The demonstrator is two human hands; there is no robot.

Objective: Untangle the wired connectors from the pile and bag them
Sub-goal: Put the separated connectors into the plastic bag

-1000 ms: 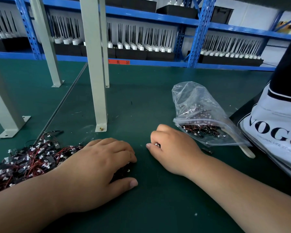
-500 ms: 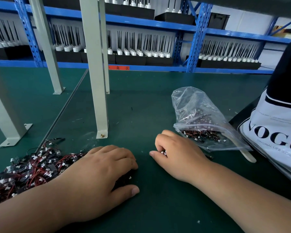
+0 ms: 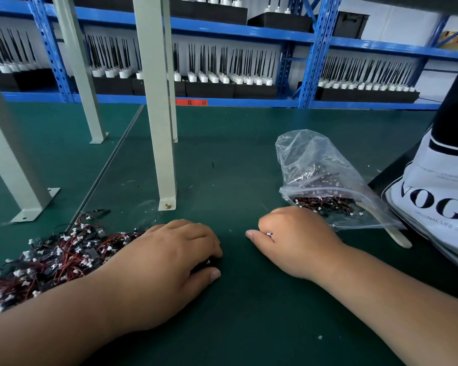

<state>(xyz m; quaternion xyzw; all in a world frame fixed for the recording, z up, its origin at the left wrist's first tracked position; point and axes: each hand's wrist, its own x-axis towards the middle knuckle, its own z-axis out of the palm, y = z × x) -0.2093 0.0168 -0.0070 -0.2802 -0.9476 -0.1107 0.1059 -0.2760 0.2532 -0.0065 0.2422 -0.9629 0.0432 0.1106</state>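
Observation:
A tangled pile of red-and-black wired connectors [image 3: 50, 262] with small white plugs lies on the green mat at the left. My left hand [image 3: 167, 268] rests at the pile's right edge, fingers curled over a dark clump of connectors pressed to the mat. My right hand [image 3: 296, 241] sits on the mat just right of it, fingers curled round a connector whose white plug shows between thumb and finger. A clear zip bag [image 3: 323, 178] holding several connectors lies open-mouthed right behind my right hand.
Grey metal posts [image 3: 161, 133] are bolted to the green table [image 3: 238, 320] behind the pile. A white printed bag [image 3: 439, 207] sits at the right edge, with a pale flat stick [image 3: 399, 237] beside it. Blue shelving with trays of black antennas runs along the back.
The view has tilted slightly. Both hands stay almost where they were; my right hand has shifted a little and a white plug shows more clearly in its grip.

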